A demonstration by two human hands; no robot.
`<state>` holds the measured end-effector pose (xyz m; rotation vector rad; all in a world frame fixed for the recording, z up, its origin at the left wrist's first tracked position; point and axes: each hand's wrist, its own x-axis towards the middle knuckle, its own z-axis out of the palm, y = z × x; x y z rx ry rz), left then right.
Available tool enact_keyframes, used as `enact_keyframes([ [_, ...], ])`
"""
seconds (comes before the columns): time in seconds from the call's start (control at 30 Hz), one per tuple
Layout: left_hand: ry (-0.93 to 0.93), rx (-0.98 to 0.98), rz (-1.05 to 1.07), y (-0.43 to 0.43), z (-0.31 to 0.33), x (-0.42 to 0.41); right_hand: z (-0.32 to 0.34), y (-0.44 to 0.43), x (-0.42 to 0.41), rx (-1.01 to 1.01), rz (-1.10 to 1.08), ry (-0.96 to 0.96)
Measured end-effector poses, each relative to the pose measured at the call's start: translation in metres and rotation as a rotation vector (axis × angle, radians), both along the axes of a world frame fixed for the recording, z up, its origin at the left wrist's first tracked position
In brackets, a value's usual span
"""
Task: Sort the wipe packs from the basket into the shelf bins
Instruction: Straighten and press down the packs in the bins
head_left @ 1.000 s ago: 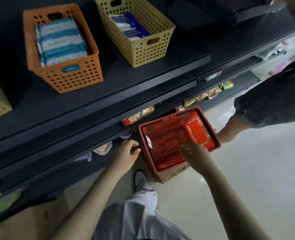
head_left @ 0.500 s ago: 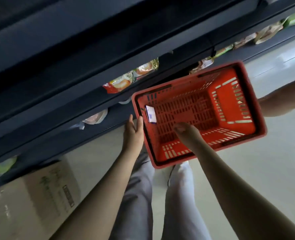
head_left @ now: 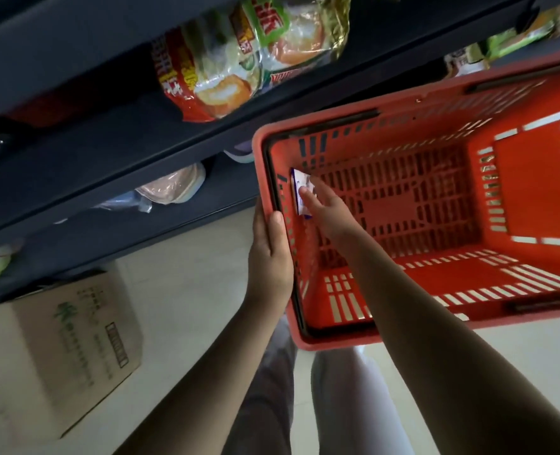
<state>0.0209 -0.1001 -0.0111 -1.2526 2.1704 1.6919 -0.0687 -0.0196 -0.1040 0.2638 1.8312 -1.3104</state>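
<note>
Right hand [head_left: 328, 215] has moved from basket middle to left inner wall. Its straight fingertips [head_left: 303, 193] now touch small white-blue wipe pack [head_left: 297, 182], no pinch yet. Left hand [head_left: 269, 254], beside rim half a second ago, now grips basket [head_left: 337, 116] rim, thumb over edge, steadying it. Pack stands on edge against wall — only one visible inside. View has dropped low, bins out of sight. Judgement: last pack about to be picked — sorting nearly done.

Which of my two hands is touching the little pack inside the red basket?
Your right hand: it reaches into the red basket, fingers on the white-and-blue pack against its wall. The left hand only grips the rim from outside.
</note>
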Motion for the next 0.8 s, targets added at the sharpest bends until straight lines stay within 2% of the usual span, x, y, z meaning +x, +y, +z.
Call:
enact_keyframes([
  [0.27,0.023,0.033,0.004,0.002,-0.002,0.001,-0.017,-0.001,-0.001,-0.068,0.062,0.106],
  [0.4,0.014,0.026,0.022,0.003,-0.001,0.0,-0.025,0.002,-0.002,0.081,0.073,0.174],
  [0.57,0.017,0.008,0.026,0.002,0.001,-0.002,-0.014,0.014,0.001,0.065,-0.191,0.224],
  [0.7,0.006,0.034,0.009,0.003,0.006,-0.004,0.01,0.037,-0.001,-0.063,-0.458,0.03],
  [0.8,-0.024,0.03,-0.031,-0.002,0.012,-0.004,0.056,0.059,0.0,-0.148,-0.544,-0.007],
])
